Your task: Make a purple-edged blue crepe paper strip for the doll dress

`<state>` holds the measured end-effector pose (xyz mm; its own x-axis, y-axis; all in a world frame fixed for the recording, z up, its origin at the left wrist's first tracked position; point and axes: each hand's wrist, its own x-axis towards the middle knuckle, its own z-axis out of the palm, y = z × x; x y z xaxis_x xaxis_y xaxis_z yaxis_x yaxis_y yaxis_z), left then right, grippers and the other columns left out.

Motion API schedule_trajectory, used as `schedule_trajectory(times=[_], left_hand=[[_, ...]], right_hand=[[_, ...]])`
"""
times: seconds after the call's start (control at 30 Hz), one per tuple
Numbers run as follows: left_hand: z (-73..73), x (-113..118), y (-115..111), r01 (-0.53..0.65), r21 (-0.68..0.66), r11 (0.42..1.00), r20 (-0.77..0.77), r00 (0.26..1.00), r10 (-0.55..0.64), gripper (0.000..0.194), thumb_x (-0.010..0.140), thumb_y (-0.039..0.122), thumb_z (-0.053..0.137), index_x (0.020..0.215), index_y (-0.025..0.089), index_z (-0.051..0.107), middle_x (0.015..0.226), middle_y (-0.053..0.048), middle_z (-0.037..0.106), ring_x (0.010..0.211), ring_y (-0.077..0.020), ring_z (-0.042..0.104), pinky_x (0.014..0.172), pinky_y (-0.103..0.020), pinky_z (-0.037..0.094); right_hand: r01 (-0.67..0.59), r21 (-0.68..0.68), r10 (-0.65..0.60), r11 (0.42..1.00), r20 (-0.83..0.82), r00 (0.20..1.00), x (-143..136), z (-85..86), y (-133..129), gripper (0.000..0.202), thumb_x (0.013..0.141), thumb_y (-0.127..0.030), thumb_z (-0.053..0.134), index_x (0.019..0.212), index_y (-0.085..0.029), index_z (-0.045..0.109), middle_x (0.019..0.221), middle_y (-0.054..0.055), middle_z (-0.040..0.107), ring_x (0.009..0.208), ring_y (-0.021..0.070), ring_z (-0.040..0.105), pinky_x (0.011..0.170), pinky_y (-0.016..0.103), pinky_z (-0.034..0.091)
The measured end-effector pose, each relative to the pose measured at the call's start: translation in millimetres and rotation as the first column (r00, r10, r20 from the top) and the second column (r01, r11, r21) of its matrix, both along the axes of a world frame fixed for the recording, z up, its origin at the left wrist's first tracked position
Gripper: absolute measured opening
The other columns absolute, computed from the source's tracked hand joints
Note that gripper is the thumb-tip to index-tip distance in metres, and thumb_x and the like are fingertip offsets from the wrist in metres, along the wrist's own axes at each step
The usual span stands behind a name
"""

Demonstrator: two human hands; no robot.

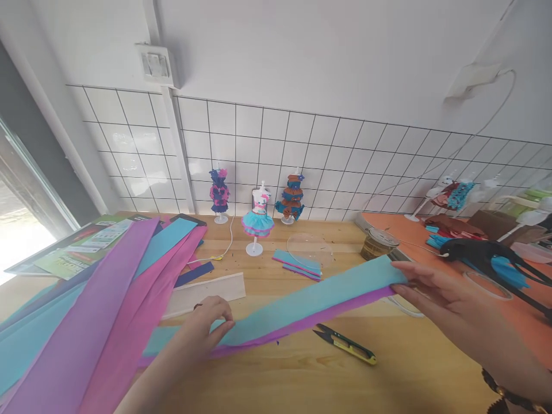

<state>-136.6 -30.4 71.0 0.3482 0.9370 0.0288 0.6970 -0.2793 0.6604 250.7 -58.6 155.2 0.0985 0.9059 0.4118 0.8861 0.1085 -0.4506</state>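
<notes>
A long strip of light blue crepe paper (310, 293) with a purple layer along its lower edge stretches across the front of the wooden table. My right hand (444, 305) pinches its right end, raised above the table. Further left, my left hand (211, 322) has its thumb and fingertips closed on the strip; the strip's left end runs on behind my left arm. Below the strip lies a pair of thread snips (347, 344) with a yellow and black handle. Folded blue and purple strips (297, 264) rest just beyond it.
Pink, purple and blue paper strips (107, 287) are heaped at left, beside a white flat bar (207, 293). Three small dressed mannequins (257, 221) stand by the tiled wall. At right are a tin (379, 242), a glue gun (483, 253) and an orange surface (478, 293).
</notes>
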Motion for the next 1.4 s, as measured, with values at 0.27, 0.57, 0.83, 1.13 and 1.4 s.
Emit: schedule_trajectory(times=[0.27,0.57,0.83,1.13,1.4], left_hand=[[-2.5,12.9,4.0,-0.012,-0.043,0.999,0.031,0.999,0.013,0.040,0.083,0.038,0.041,0.121,0.025,0.041,0.108,-0.005,0.055,0.098,-0.0201,0.050,0.085,-0.034,0.039],[0.7,40.0,26.2,0.189,-0.246,0.951,0.114,0.980,-0.166,0.030,0.069,0.040,0.057,0.090,0.019,0.062,0.080,-0.001,0.057,0.075,-0.0165,0.053,0.065,-0.025,0.040],[8.9,48.0,33.2,0.271,-0.144,0.952,0.252,0.940,-0.230,0.017,0.077,0.033,0.047,0.081,0.019,0.053,0.079,0.001,0.054,0.073,-0.0120,0.047,0.065,-0.022,0.037],[-9.8,58.2,34.1,0.410,-0.390,0.825,0.476,0.856,-0.200,0.052,0.061,0.029,0.066,0.110,0.019,0.051,0.061,0.008,0.042,0.057,-0.0073,0.039,0.051,-0.017,0.031],[-31.9,72.8,22.0,0.552,-0.500,0.667,0.643,0.753,-0.141,0.026,0.067,0.038,0.063,0.079,0.015,0.066,0.074,0.001,0.062,0.068,-0.0145,0.056,0.066,-0.026,0.044]], right_hand=[[0.031,0.095,-0.030,0.995,-0.005,1.000,-1.5,18.2,-1.5,0.032,0.065,-0.051,0.057,0.094,-0.040,0.060,0.091,-0.006,0.068,0.076,0.0184,0.065,0.063,0.027,0.055],[0.141,0.173,-0.109,0.975,-0.182,0.977,-8.9,43.2,-9.8,0.033,0.055,-0.049,0.064,0.085,-0.036,0.064,0.088,-0.003,0.069,0.079,0.0224,0.065,0.065,0.031,0.057],[0.171,0.165,-0.122,0.971,-0.273,0.954,7.8,48.0,15.3,0.040,0.057,-0.044,0.065,0.094,-0.029,0.062,0.096,0.001,0.067,0.088,0.0242,0.062,0.079,0.039,0.053],[0.092,0.219,-0.047,0.971,-0.200,0.979,17.8,43.4,82.0,0.042,0.068,-0.033,0.061,0.107,-0.019,0.057,0.091,0.006,0.067,0.084,0.0187,0.061,0.079,0.032,0.049],[0.001,0.258,0.047,0.966,-0.179,0.983,-21.0,43.8,157.6,0.040,0.071,-0.029,0.058,0.109,-0.017,0.057,0.095,0.006,0.063,0.081,0.0155,0.059,0.077,0.029,0.046]])
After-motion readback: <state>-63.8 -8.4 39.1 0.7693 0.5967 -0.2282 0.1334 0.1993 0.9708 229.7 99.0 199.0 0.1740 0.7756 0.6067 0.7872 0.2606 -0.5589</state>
